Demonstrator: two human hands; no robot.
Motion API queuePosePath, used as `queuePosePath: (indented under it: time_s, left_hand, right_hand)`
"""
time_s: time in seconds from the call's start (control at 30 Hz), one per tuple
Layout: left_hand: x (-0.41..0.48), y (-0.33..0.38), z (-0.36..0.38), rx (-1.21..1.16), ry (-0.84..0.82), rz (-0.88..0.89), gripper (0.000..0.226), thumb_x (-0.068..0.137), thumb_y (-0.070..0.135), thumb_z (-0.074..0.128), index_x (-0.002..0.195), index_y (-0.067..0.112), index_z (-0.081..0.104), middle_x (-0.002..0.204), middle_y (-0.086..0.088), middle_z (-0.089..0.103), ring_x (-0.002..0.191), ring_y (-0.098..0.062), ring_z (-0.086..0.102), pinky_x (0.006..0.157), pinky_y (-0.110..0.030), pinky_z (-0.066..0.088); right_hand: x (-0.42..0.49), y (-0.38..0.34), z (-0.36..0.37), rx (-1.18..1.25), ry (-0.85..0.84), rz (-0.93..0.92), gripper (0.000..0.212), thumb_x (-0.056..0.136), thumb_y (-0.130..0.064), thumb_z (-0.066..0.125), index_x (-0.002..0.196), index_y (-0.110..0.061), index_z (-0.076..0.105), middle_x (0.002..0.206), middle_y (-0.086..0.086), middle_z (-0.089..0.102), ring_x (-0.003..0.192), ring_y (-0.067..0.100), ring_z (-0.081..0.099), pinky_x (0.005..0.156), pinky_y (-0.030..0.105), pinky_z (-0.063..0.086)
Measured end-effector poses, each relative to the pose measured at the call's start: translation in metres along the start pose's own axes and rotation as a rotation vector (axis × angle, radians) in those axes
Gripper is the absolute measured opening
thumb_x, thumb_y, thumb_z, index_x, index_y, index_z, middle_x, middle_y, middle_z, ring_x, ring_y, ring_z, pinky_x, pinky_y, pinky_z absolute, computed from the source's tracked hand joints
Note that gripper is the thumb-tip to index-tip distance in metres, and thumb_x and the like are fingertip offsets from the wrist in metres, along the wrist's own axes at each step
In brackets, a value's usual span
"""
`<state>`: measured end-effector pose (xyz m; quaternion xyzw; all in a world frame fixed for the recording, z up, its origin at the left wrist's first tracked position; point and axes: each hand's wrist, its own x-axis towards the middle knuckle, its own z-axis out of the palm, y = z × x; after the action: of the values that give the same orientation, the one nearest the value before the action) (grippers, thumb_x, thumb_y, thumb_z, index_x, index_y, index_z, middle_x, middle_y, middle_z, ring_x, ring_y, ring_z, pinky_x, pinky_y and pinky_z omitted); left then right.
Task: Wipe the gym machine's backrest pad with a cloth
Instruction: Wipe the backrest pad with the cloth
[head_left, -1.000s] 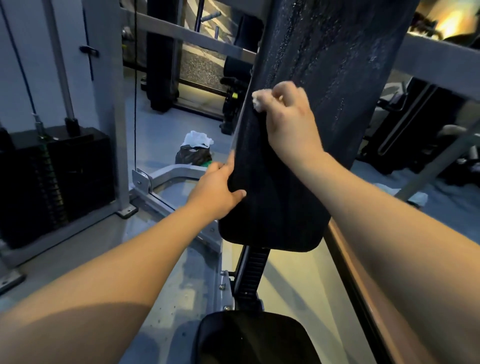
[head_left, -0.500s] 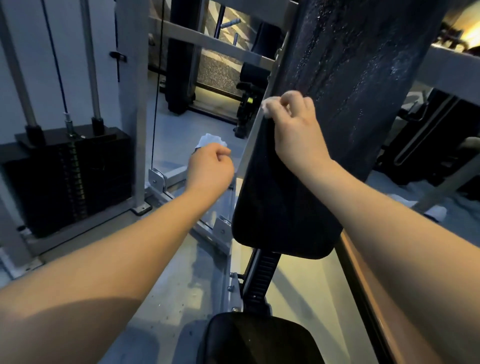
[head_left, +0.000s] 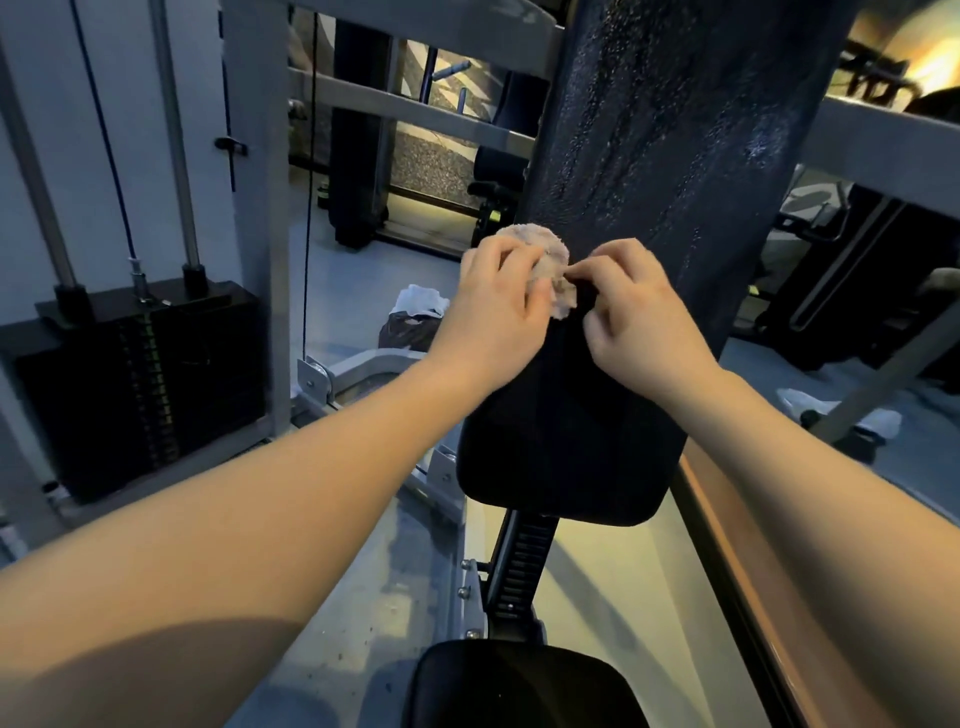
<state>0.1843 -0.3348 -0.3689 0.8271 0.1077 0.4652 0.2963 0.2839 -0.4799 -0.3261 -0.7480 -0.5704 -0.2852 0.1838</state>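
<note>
The tall black backrest pad rises through the middle of the view, its upper part speckled with droplets and its lower part dark. A small crumpled pale cloth is held in front of the pad's left side. My left hand grips the cloth from the left. My right hand pinches the cloth's right edge with thumb and fingertips. Both hands meet at mid-height of the pad.
A black seat pad lies below, joined by a notched black post. A weight stack with guide rods stands at left. Grey frame bars cross behind. A dark bag sits on the floor.
My left hand came off the pad's left edge, rose and closed onto the cloth. My right hand moved from the pad's left edge toward its middle, and the cloth now shows between both hands.
</note>
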Motion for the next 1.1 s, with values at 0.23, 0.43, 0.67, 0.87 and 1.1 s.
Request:
queuePosePath:
  time_s: [0.23, 0.43, 0.67, 0.87, 1.1]
  left_hand:
    - [0.013, -0.003, 0.009, 0.155, 0.152, 0.02, 0.026, 0.091, 0.008, 0.064, 0.116, 0.011, 0.058, 0.118, -0.009, 0.055, 0.109, -0.026, 0.049, 0.083, -0.022, 0.034]
    - [0.045, 0.001, -0.006, -0.169, 0.196, -0.282, 0.021, 0.099, 0.018, 0.057, 0.118, 0.017, 0.068, 0.102, 0.007, 0.068, 0.096, -0.012, 0.061, 0.073, -0.019, 0.041]
    - [0.059, -0.004, -0.004, -0.222, 0.16, -0.326, 0.027, 0.103, 0.028, 0.056, 0.087, 0.007, 0.059, 0.075, 0.005, 0.061, 0.069, -0.008, 0.054, 0.065, -0.023, 0.041]
    - [0.017, -0.017, 0.001, -0.153, 0.139, -0.237, 0.016, 0.102, 0.02, 0.056, 0.089, 0.012, 0.054, 0.074, 0.009, 0.06, 0.069, -0.003, 0.055, 0.059, -0.016, 0.039]
    - [0.079, 0.015, -0.007, -0.24, 0.226, -0.272, 0.017, 0.1, 0.006, 0.055, 0.086, 0.008, 0.045, 0.072, 0.014, 0.047, 0.059, 0.007, 0.047, 0.054, -0.008, 0.035]
  right_hand:
    - [-0.008, 0.009, 0.008, -0.126, -0.185, 0.19, 0.044, 0.089, -0.014, 0.064, 0.13, -0.01, 0.047, 0.142, 0.011, 0.033, 0.13, 0.033, 0.031, 0.102, 0.033, 0.035]
    - [-0.002, 0.004, 0.005, -0.123, -0.256, 0.244, 0.055, 0.088, -0.023, 0.067, 0.135, -0.012, 0.041, 0.147, 0.008, 0.025, 0.136, 0.031, 0.023, 0.104, 0.035, 0.034]
    - [-0.004, -0.001, 0.014, -0.204, -0.255, 0.257, 0.067, 0.084, -0.033, 0.069, 0.138, -0.009, 0.037, 0.148, 0.012, 0.022, 0.135, 0.034, 0.021, 0.112, 0.042, 0.03]
    - [-0.023, -0.012, 0.045, -0.315, -0.202, 0.29, 0.081, 0.088, -0.053, 0.051, 0.147, 0.0, 0.036, 0.16, 0.026, 0.021, 0.147, 0.043, 0.018, 0.116, 0.056, 0.027]
    - [-0.039, -0.003, 0.077, -0.368, -0.102, 0.24, 0.088, 0.097, -0.057, 0.037, 0.16, 0.002, 0.019, 0.168, 0.028, 0.009, 0.157, 0.043, 0.006, 0.126, 0.053, 0.01]
